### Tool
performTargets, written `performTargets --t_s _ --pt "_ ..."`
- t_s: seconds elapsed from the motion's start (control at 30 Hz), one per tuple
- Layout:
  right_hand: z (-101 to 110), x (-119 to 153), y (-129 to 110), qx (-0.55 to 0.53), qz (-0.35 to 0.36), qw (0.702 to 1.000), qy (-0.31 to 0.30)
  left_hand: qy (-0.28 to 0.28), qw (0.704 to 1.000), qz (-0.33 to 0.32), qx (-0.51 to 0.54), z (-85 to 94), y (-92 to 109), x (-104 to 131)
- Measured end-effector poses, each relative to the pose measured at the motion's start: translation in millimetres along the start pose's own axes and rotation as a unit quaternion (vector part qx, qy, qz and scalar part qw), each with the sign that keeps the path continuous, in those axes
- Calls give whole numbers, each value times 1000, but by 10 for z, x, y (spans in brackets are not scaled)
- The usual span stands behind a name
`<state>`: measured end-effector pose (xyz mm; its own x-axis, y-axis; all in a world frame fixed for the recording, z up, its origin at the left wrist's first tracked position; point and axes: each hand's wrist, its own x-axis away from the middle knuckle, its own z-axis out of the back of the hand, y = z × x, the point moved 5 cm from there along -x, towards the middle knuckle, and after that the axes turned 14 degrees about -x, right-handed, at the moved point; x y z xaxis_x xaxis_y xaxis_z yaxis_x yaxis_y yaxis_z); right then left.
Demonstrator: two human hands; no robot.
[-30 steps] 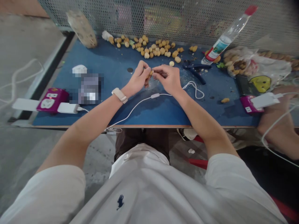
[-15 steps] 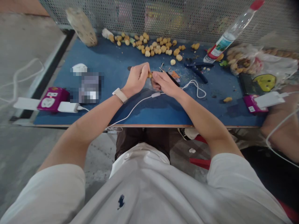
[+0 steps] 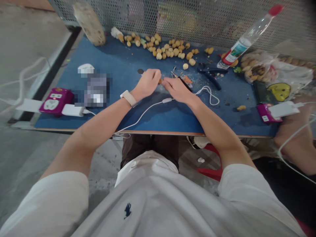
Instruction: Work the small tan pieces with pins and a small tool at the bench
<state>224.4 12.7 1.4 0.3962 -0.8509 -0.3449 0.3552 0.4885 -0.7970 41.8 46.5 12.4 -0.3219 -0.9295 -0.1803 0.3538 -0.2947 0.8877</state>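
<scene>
A small tan gourd (image 3: 160, 81) is pinched between my two hands above the blue tabletop, mostly covered by fingers. My left hand (image 3: 148, 81), with a pale watch band at the wrist, is closed around its left end. From the other side my right hand (image 3: 176, 89) meets it with closed fingers; their tips are partly hidden. Behind the right hand shows a black, slim object (image 3: 185, 84), and I cannot tell whether it touches the hand. A white cord with an inline switch (image 3: 167, 100) passes below the right hand. Several more tan gourds (image 3: 170, 51) lie along the back.
Blue-handled pliers (image 3: 211, 77) and orange scraps (image 3: 188, 79) lie at right, near a red-capped bottle (image 3: 234, 52) and a plastic bag (image 3: 293, 74). Purple power adapters (image 3: 58, 101) sit at the table's ends. A filled clear container (image 3: 91, 26) stands back left. Another person's arm (image 3: 296, 131) is at right.
My hands still hold the small gourd together, and their grip has turned slightly. Fingers seen earlier under the right hand are now hidden. The whole view has shifted a little.
</scene>
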Motion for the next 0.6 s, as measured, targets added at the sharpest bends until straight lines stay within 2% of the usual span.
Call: performTargets --t_s 0.13,0.27,0.3,0.37,0.43,0.47,0.53,0.6 --pt "101 -65 226 13 8 1000 21 34 985 -65 -156 282 245 -39" --pt "260 -38 241 -5 16 998 66 112 933 -113 -324 546 427 -32" --pt "291 -28 223 -10 15 997 75 112 923 -109 -352 546 415 -33" --pt "334 -15 189 -14 13 996 83 55 919 -45 -387 460 290 -57" --pt "353 -14 172 -9 12 997 81 -1 923 -12 -386 343 183 -87" --pt "358 -17 173 -5 12 997 77 -5 922 -20 -387 306 166 -107" --pt "370 -20 184 2 11 997 72 62 939 -62 -334 320 190 -142" --pt "392 -19 198 4 9 997 79 84 964 -70 -242 339 165 -164"
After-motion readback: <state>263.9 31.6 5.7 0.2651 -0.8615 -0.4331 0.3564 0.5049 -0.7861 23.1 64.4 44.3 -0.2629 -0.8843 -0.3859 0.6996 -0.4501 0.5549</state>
